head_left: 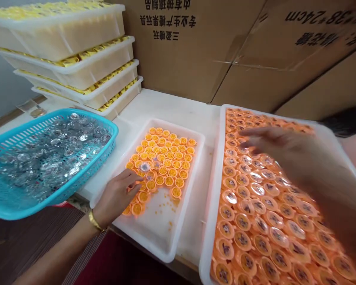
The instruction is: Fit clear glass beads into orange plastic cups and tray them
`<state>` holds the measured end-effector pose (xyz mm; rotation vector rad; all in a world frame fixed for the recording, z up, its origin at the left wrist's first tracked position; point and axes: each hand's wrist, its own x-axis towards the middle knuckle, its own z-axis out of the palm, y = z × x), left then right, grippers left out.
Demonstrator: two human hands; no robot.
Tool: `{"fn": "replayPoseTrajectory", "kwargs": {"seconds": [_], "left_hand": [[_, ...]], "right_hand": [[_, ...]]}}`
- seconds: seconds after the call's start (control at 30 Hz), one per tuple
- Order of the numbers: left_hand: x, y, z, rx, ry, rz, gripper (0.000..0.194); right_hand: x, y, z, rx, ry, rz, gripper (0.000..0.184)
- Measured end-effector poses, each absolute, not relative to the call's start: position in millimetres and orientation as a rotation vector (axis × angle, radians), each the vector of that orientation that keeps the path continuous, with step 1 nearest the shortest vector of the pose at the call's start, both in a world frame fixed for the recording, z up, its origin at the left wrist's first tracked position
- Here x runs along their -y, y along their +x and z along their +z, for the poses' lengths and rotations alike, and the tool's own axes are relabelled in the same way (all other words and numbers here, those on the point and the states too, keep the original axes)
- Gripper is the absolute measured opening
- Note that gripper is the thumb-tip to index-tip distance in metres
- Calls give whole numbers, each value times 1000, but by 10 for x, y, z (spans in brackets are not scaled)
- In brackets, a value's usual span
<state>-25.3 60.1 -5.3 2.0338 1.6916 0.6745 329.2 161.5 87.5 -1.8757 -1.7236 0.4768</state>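
Note:
My left hand (118, 196), with a gold bracelet at the wrist, is over the left part of a white tray (178, 233). Its fingers are bent and a little apart, and I see nothing held. Small orange cups (167, 162) with yellow-orange bits inside stand in rows there. A few clear round lids (145, 167) lie on cups just beyond my fingertips. My right hand (273, 144), smeared by motion, hovers over a larger white tray (212, 221) full of orange cups (262, 244) with printed clear tops. Its fingers are stretched out, with nothing visible in them.
At the left, a blue basket (105, 152) holds many clear round lids (63, 148). Behind it rise stacked white trays (106, 23) with yellow items. Cardboard boxes (178, 59) line the back of the white table (178, 105). Loose orange bits (163, 206) lie in the smaller tray.

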Motion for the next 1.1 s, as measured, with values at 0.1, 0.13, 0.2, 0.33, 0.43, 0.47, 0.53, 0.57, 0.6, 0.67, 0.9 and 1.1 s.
{"fn": "replayPoseTrajectory", "kwargs": {"seconds": [0.1,0.13,0.2,0.33,0.43,0.47,0.53,0.57,0.6,0.67,0.9,1.1], "left_hand": [[-687,-93,-89,-1749,2258,528,20],[-717,-38,-94,-1801,2311,485,21],[-774,52,-93,-1886,2369,408,20],[-859,116,-95,-1866,2367,402,20],[-884,100,-109,-1794,2376,426,26],[-883,89,-110,-1776,2380,431,27],[-864,57,-99,-1750,2365,492,27],[-846,35,-85,-1734,2338,552,25],[-820,8,-68,-1711,2289,625,22],[-744,-53,-23,-1642,2108,766,17],[-364,-160,92,-1217,1097,1003,19],[-250,-168,41,-988,685,994,25]], "right_hand": [[-1017,2646,556,2116,-1523,561,22],[-854,2478,454,2201,-1465,503,20],[-623,2240,309,2315,-1500,370,18],[-456,2039,215,2402,-1768,159,19],[-437,1950,161,2406,-1844,5,20],[-438,1917,137,2414,-1852,-41,20],[-448,1851,89,2438,-1862,-113,18],[-458,1821,69,2446,-1868,-142,17],[-470,1797,53,2452,-1873,-166,15],[-500,1766,31,2459,-1884,-207,13],[-522,1739,-33,2502,-1812,-246,6],[-390,1563,-84,2494,-1778,-145,12]]}}
